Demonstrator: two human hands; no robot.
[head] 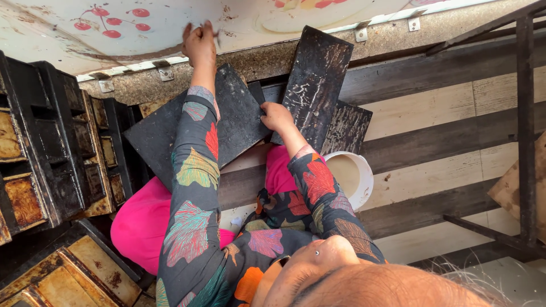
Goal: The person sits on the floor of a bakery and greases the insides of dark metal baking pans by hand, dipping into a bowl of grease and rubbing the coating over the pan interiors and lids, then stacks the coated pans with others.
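Head view: the scene is seen from above the person, who is seated on a striped floor [443, 113] of pale and dark boards, in pink trousers and a dark sleeved garment printed with coloured leaves. The left hand [200, 42] is raised to the cream wall panel [51, 40] painted with red cherries; its fingers are curled closed against the surface, and whether anything is pinched in them cannot be told. The right hand [276, 116] is closed on the lower left edge of a blackened rectangular tray [315, 79], which is held tilted, its top leaning toward the stone ledge [392, 34] below the panel. A second black tray [233, 119] lies flat just beside it, under the left forearm, and a third dark tray [348, 128] is partly covered behind the held one. A white bucket [364, 179] of pale liquid is seen near the right elbow. Stacked rusty, blackened baking moulds [51, 148] are noted at the left, and a dark metal frame [526, 113] at the right.
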